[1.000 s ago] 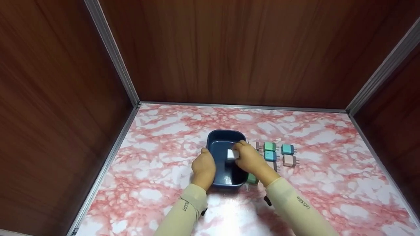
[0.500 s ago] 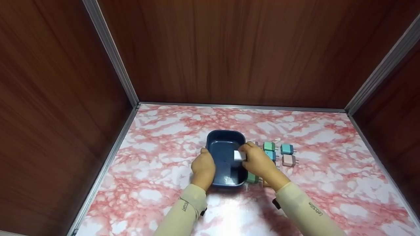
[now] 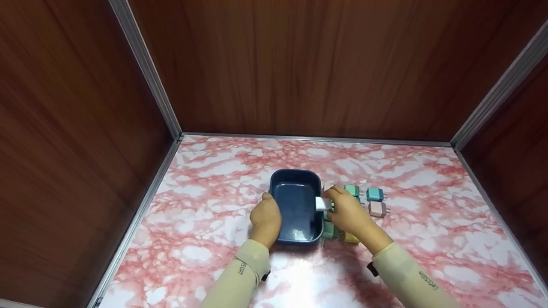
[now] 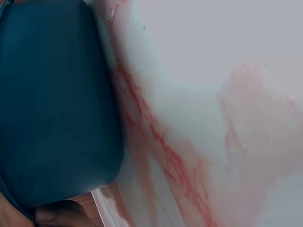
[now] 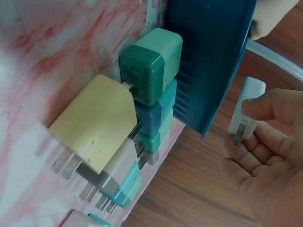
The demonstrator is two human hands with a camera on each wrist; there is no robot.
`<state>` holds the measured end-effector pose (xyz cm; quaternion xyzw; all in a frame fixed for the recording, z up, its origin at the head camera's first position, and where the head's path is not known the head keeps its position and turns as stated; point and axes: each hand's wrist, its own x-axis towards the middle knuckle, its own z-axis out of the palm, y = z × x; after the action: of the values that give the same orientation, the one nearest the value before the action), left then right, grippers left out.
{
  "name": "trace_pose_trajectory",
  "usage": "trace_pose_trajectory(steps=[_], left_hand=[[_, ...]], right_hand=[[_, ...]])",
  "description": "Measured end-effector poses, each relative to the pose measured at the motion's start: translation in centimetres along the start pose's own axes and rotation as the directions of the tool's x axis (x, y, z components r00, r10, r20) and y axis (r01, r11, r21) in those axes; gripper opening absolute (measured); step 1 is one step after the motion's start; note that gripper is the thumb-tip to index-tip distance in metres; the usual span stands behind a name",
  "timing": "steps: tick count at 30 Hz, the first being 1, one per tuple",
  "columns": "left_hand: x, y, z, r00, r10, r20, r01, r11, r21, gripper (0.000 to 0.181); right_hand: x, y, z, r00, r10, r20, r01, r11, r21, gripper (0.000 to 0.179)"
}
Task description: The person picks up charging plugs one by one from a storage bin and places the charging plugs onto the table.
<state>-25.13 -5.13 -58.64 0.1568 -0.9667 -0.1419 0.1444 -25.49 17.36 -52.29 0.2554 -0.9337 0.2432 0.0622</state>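
A dark blue rectangular tub (image 3: 294, 205) stands mid-table. My left hand (image 3: 265, 218) grips its left wall; in the left wrist view, part of the hand (image 4: 61, 215) touches the corner of the tub (image 4: 57, 94). Over the tub's right rim, my right hand (image 3: 349, 214) pinches a white plug-in charger (image 3: 323, 204) between thumb and fingers. The right wrist view shows the metal prongs of this charger (image 5: 253, 86) pointing back toward the palm. Right beside the tub, a green charger (image 5: 151, 66) and a yellow charger (image 5: 97, 123) lie on the table.
More chargers lie to the right of the tub, among them a light green one (image 3: 352, 189), a turquoise one (image 3: 375, 194) and a pink one (image 3: 377, 209), several partly behind my right hand. Brown wood-look panels (image 3: 299, 68) wall in the red-and-white marbled table (image 3: 222, 171).
My right hand has moved right with the white charger, from above the tub's inside to its right rim. The left hand and the tub have stayed in place.
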Motion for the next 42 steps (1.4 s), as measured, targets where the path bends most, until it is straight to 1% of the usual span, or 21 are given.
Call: trace_pose_trajectory(steps=[4, 6, 10, 17, 22, 26, 29, 36, 42], left_hand=[[0.0, 0.0, 0.0, 1.0, 0.002, 0.003, -0.002, 1.0, -0.001, 0.007], [0.0, 0.0, 0.1, 1.0, -0.003, -0.013, 0.003, 1.0, -0.01, 0.007], [0.0, 0.0, 0.1, 1.0, -0.008, -0.014, 0.008, 1.0, -0.016, 0.007], [0.1, 0.0, 0.1, 1.0, -0.01, 0.003, 0.01, 1.0, -0.02, 0.008], [0.1, 0.1, 0.1, 1.0, -0.011, 0.01, 0.011, 1.0, -0.014, 0.009], [0.1, 0.0, 0.0, 1.0, -0.011, 0.022, 0.011, 1.0, -0.019, 0.01], [0.1, 0.0, 0.0, 0.999, -0.016, 0.03, 0.017, 1.0, -0.018, 0.009], [0.0, 0.3, -0.1, 1.0, -0.03, 0.0, 0.03, 1.0, 0.0, 0.007], [0.1, 0.3, -0.2, 0.999, -0.043, 0.032, 0.044, 0.999, -0.016, 0.008]], right_hand=[[-0.5, 0.4, -0.4, 1.0, 0.016, 0.005, -0.016, 1.0, -0.001, 0.045], [-0.7, 0.6, -0.6, 1.0, 0.022, 0.004, -0.022, 1.0, 0.01, 0.046], [-1.0, 1.1, -0.9, 0.999, 0.035, -0.008, -0.035, 0.999, 0.013, 0.045], [-1.7, 1.8, -1.3, 0.998, 0.062, -0.015, -0.062, 0.998, 0.03, 0.045], [-2.1, 2.1, -1.6, 0.996, 0.088, 0.0, -0.088, 0.995, 0.049, 0.047], [-2.3, 2.4, -1.9, 0.994, 0.108, 0.011, -0.108, 0.993, 0.037, 0.047], [-2.6, 2.8, -2.0, 0.994, 0.111, 0.001, -0.111, 0.993, 0.031, 0.045], [-3.4, 3.6, -1.9, 0.994, 0.111, -0.022, -0.11, 0.993, 0.031, 0.045], [-4.1, 4.2, -2.0, 0.99, 0.137, -0.009, -0.137, 0.99, 0.038, 0.043]])
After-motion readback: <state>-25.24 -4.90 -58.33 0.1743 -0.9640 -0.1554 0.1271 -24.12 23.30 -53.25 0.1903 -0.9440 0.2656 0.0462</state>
